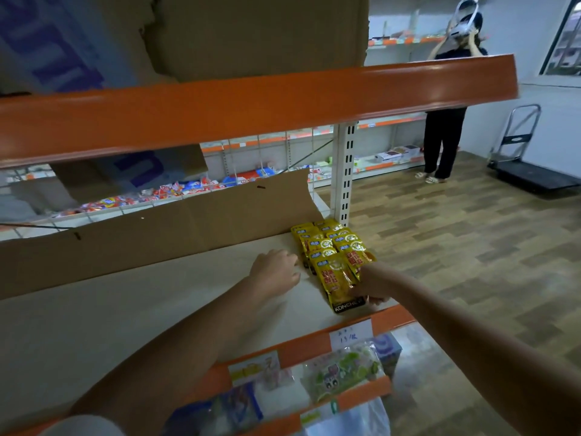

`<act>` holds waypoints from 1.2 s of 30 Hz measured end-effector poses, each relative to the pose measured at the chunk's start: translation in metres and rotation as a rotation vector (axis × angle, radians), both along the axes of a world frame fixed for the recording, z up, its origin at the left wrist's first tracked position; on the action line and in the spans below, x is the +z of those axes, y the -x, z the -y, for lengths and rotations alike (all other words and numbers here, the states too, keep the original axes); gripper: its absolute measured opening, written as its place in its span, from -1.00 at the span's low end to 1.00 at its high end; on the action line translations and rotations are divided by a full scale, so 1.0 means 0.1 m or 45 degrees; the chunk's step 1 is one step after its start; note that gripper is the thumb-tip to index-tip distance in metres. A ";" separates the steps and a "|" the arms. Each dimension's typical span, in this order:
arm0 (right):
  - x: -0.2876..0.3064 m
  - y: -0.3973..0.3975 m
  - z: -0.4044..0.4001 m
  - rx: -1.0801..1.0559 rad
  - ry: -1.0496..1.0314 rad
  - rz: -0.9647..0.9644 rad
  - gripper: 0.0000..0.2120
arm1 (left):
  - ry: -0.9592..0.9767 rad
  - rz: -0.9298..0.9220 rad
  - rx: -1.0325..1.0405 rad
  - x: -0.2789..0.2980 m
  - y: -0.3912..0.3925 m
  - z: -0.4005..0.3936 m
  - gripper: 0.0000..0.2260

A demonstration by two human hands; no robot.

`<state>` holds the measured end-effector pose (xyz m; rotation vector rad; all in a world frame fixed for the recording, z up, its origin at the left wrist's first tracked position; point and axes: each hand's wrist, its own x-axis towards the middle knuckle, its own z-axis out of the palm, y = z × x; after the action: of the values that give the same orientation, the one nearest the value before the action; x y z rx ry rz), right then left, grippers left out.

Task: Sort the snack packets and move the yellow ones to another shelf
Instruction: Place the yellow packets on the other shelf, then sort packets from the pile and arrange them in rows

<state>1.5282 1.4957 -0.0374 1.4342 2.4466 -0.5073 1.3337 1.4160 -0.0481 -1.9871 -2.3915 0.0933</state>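
Observation:
Several yellow snack packets (330,247) lie in two overlapping rows at the right end of a cardboard-lined shelf (157,294). The nearest yellow packet (338,280), with a black bottom band, lies at the shelf's front edge. My right hand (372,286) grips this packet at its lower right corner. My left hand (276,272) rests on the cardboard just left of the rows, its fingers loosely curled and holding nothing.
An orange shelf beam (251,102) hangs close above. A white upright post (344,171) stands behind the packets. The lower shelf holds green and blue snack bags (342,369). Behind the wire backing lie red and blue packets (176,190). A person (446,133) and a hand trolley (528,171) stand on the wood floor.

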 end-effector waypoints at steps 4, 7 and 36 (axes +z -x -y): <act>0.17 0.03 0.03 0.024 -0.152 0.045 -0.58 | -0.002 -0.070 0.016 0.07 0.12 0.04 -0.67; 0.33 0.23 0.04 0.120 -0.402 -0.026 -0.59 | 0.004 -0.139 0.088 0.11 0.30 0.12 -0.69; 0.40 4.76 4.76 1.667 -0.071 -0.499 -0.48 | 0.038 0.061 1.557 0.71 2.59 5.68 -0.45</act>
<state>1.0527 1.0195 0.0029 -0.4742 2.9982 -0.3809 1.0742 0.8484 0.0225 -0.2644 -3.1910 0.0953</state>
